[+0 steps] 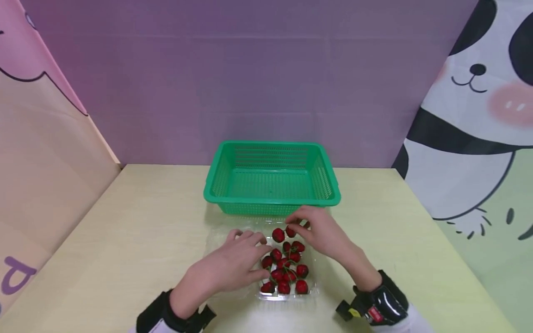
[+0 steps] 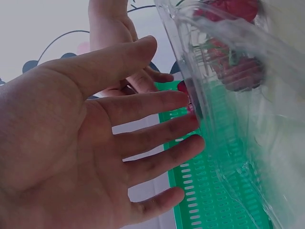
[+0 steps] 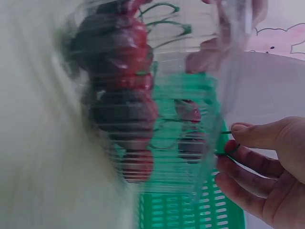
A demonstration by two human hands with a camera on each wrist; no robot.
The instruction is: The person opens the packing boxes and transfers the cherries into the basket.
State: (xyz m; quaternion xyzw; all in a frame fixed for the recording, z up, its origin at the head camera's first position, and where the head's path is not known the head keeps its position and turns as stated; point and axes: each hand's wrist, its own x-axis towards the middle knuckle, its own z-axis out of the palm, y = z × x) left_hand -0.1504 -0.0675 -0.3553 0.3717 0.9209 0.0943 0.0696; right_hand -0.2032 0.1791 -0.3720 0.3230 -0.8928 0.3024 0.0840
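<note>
Several dark red cherries with green stems lie in a clear plastic box. My right hand is at the box's far right corner, its thumb and fingers pinching thin green cherry stems. Two cherries show near those stems through the clear wall. At the left side of the box is my left hand, fingers spread and fairly straight. In the left wrist view its fingertips are at the clear wall, with nothing held in the palm.
A green plastic basket with slotted walls stands just behind the box on the pale wooden table. A purple backdrop rises behind the table, with printed cartoon panels on both sides.
</note>
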